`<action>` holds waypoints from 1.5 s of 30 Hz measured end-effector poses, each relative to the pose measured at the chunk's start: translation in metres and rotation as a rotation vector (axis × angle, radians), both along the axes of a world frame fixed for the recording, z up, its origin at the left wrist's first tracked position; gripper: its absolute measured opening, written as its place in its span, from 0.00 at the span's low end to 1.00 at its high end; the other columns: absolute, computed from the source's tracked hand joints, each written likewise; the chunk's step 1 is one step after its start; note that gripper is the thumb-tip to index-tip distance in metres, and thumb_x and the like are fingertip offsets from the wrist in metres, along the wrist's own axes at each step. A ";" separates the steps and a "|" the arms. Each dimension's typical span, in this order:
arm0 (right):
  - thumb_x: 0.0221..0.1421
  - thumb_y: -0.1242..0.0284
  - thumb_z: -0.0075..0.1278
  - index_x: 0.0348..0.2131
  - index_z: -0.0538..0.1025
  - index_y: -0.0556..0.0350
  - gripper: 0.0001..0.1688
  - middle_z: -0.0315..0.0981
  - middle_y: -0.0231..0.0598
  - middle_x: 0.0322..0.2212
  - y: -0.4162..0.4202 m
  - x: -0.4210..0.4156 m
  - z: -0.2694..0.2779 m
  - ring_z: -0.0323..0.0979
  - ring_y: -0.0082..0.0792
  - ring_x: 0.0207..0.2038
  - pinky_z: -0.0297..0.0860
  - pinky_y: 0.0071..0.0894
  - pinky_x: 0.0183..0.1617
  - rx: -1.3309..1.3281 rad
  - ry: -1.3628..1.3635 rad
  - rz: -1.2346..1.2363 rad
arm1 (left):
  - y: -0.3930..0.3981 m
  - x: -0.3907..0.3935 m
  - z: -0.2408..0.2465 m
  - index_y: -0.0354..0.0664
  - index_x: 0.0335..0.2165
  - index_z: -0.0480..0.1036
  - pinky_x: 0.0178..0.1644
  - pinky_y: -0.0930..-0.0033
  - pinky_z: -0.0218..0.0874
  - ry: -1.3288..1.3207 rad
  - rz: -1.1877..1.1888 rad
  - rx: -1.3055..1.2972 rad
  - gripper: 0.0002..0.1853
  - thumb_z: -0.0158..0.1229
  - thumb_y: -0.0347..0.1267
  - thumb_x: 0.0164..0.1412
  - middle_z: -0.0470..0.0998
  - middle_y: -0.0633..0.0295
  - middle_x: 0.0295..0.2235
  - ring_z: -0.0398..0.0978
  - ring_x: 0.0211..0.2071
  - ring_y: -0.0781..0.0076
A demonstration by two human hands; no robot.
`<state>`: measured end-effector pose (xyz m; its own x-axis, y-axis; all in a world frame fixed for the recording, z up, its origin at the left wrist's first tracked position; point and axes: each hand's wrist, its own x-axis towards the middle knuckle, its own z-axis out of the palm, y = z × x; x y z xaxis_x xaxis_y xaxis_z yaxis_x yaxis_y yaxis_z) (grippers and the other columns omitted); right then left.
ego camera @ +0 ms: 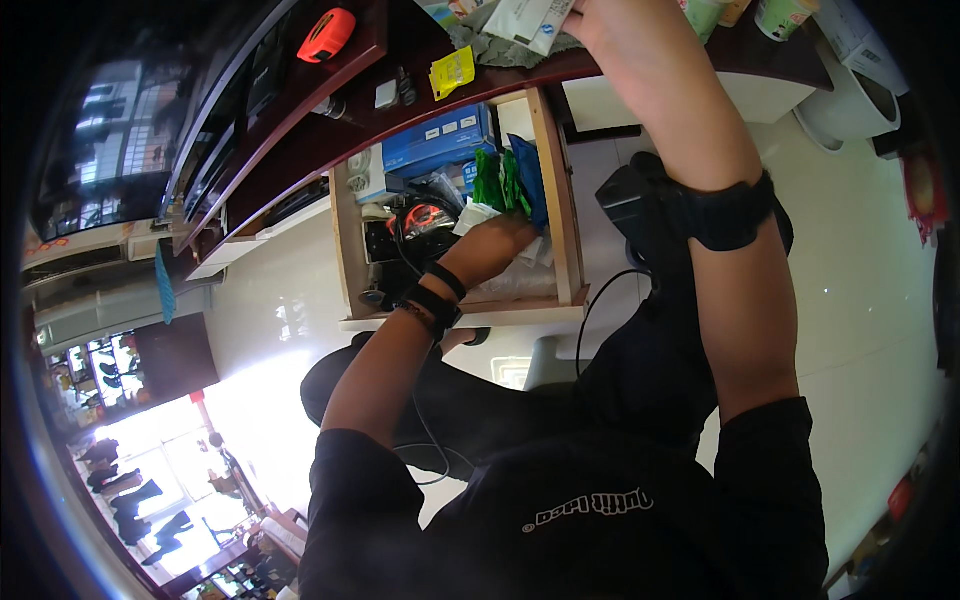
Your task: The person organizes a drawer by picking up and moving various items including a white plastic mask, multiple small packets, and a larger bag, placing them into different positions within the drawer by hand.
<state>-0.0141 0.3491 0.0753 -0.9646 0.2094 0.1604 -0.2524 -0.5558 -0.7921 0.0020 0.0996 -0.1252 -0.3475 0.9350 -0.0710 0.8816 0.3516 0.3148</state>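
My left hand (495, 244) reaches into an open wooden drawer (556, 195). Its blurred fingers are beside green packets (489, 180) and a dark blue packet (529, 176), and whether they grip anything is hard to see. A white packet (478, 217) lies just above the knuckles. Farther left in the drawer are orange-handled scissors or a similar tool (420, 217) and black cables (401, 232). At the top edge, my right hand (600, 19), partly cut off, holds a white printed packet (525, 22) over a grey cloth (487, 46) on the dark red cabinet top.
A blue box (439, 139) fills the drawer's back. On the cabinet top (360, 112) lie a yellow sachet (453, 73), an orange tape measure (328, 35) and printed cups (780, 16). A television (105, 142) stands at left. A white bin (851, 112) is at right. A black cable (600, 300) hangs near my knee.
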 end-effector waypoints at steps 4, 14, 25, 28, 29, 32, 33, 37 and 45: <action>0.55 0.78 0.44 0.52 0.62 0.65 0.25 0.71 0.43 0.37 0.001 -0.017 -0.011 0.72 0.34 0.39 0.68 0.29 0.44 -0.029 -0.025 0.022 | 0.006 0.004 -0.011 0.38 0.35 0.70 0.42 0.59 0.66 0.047 0.047 -0.028 0.11 0.51 0.22 0.50 0.73 0.54 0.32 0.73 0.37 0.55; 0.56 0.79 0.43 0.54 0.59 0.66 0.27 0.71 0.48 0.39 -0.027 -0.009 0.006 0.72 0.37 0.41 0.68 0.34 0.47 0.058 -0.053 0.075 | 0.003 0.001 -0.015 0.32 0.52 0.58 0.58 0.54 0.52 -0.368 0.111 -0.168 0.33 0.60 0.33 0.49 0.63 0.41 0.47 0.59 0.53 0.46; 0.57 0.79 0.43 0.54 0.60 0.66 0.25 0.71 0.47 0.39 -0.022 -0.027 -0.008 0.71 0.37 0.42 0.69 0.32 0.47 0.030 -0.119 0.113 | -0.024 -0.004 0.038 0.39 0.58 0.55 0.60 0.59 0.52 -0.611 0.231 -0.143 0.34 0.57 0.30 0.54 0.54 0.43 0.58 0.56 0.59 0.51; 0.57 0.79 0.43 0.54 0.60 0.66 0.25 0.70 0.47 0.39 -0.023 -0.028 -0.005 0.71 0.37 0.42 0.69 0.32 0.46 0.044 -0.108 0.121 | -0.049 -0.021 0.042 0.36 0.54 0.61 0.53 0.63 0.61 -0.688 0.445 -0.061 0.28 0.56 0.30 0.55 0.65 0.44 0.51 0.67 0.50 0.55; 0.57 0.79 0.43 0.54 0.60 0.67 0.25 0.70 0.47 0.39 -0.023 -0.028 -0.004 0.71 0.37 0.42 0.69 0.32 0.46 0.046 -0.108 0.122 | -0.059 -0.025 0.041 0.34 0.52 0.63 0.50 0.64 0.63 -0.693 0.542 -0.064 0.26 0.56 0.30 0.55 0.69 0.44 0.48 0.71 0.47 0.56; 0.58 0.79 0.43 0.54 0.60 0.67 0.25 0.70 0.47 0.39 -0.026 -0.028 -0.004 0.71 0.37 0.42 0.69 0.32 0.46 0.051 -0.105 0.142 | -0.074 -0.025 0.032 0.32 0.48 0.67 0.43 0.64 0.66 -0.648 0.649 -0.164 0.21 0.55 0.31 0.57 0.75 0.47 0.39 0.75 0.38 0.58; 0.58 0.78 0.43 0.54 0.60 0.67 0.25 0.70 0.47 0.39 -0.027 -0.026 -0.005 0.71 0.37 0.42 0.69 0.32 0.46 0.061 -0.103 0.143 | -0.073 -0.024 0.031 0.31 0.47 0.68 0.41 0.64 0.67 -0.624 0.648 -0.208 0.20 0.55 0.32 0.57 0.77 0.49 0.36 0.76 0.36 0.59; 0.58 0.78 0.43 0.54 0.59 0.67 0.26 0.70 0.47 0.39 -0.034 -0.027 -0.006 0.71 0.36 0.42 0.69 0.32 0.46 0.083 -0.106 0.156 | -0.063 -0.013 0.026 0.31 0.47 0.68 0.40 0.65 0.67 -0.877 0.601 -0.135 0.20 0.54 0.32 0.58 0.77 0.48 0.35 0.76 0.36 0.58; 0.58 0.79 0.44 0.54 0.60 0.68 0.25 0.69 0.46 0.40 -0.045 -0.039 -0.014 0.70 0.35 0.43 0.67 0.31 0.47 0.123 -0.127 0.156 | -0.046 -0.011 0.049 0.33 0.45 0.68 0.48 0.61 0.64 -0.381 0.362 0.036 0.20 0.57 0.33 0.56 0.73 0.47 0.42 0.71 0.44 0.52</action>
